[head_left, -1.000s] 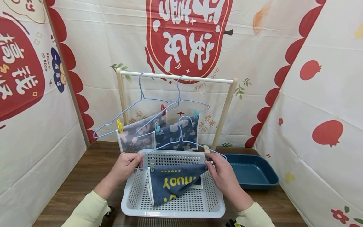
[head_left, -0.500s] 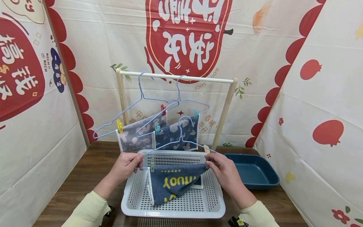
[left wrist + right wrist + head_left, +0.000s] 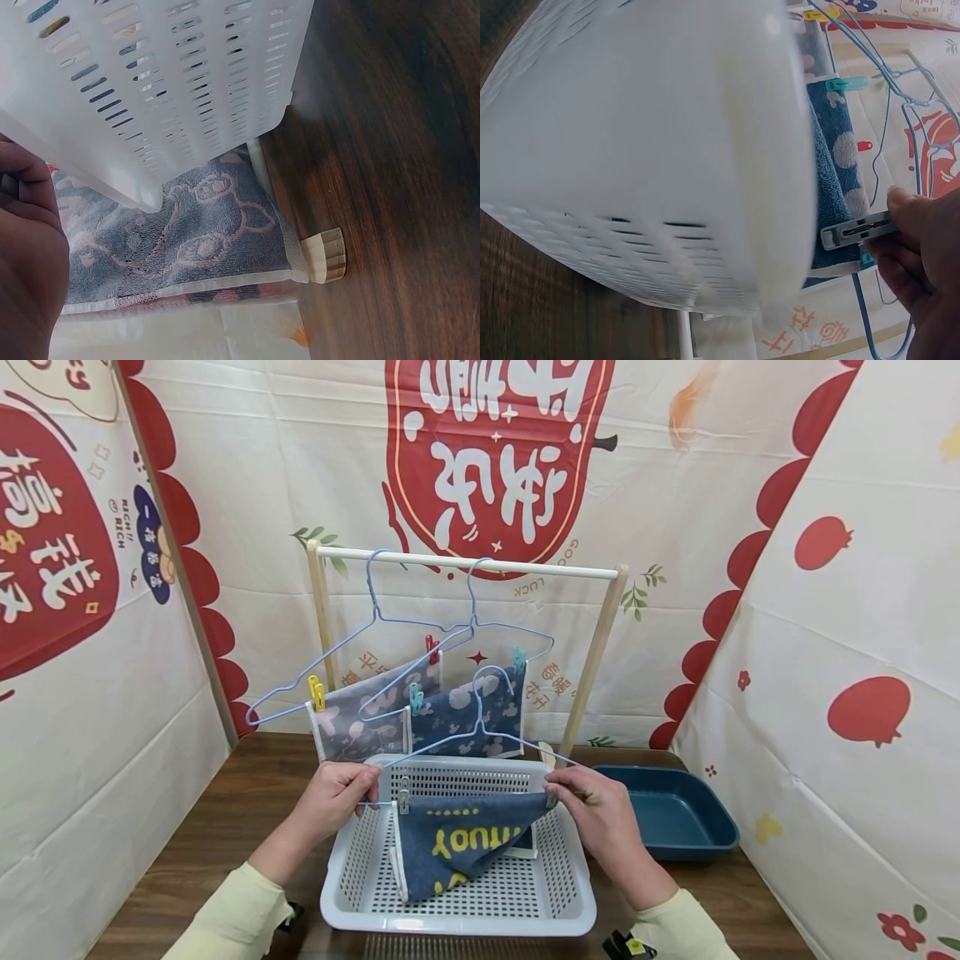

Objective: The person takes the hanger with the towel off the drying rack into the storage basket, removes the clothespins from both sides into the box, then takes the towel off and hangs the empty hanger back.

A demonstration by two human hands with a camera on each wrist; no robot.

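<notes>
A blue wire hanger (image 3: 442, 742) is held over the basket in the head view, and a dark blue towel (image 3: 468, 843) with yellow lettering hangs from its lower bar. My left hand (image 3: 337, 793) grips the hanger's left end. One grey clothespin (image 3: 404, 797) clamps the towel's left corner. At the right corner, my right hand (image 3: 596, 806) pinches a second grey clothespin (image 3: 855, 229), best seen in the right wrist view, where its far end sits on the towel's edge. The left wrist view shows only part of the left hand (image 3: 28, 247), beside the basket wall.
Beneath the towel stands a white perforated basket (image 3: 457, 925). Behind it, a wooden rack (image 3: 468, 562) carries two blue hangers with clipped towels, one greyish pink (image 3: 367, 718), one dark blue (image 3: 465, 714). A teal tray (image 3: 675, 818) lies at the right on the brown table (image 3: 217, 810).
My right hand has shifted slightly right at the towel's corner, and more of the clothespin there shows. The left hand, the hanger and the towel have hardly moved.
</notes>
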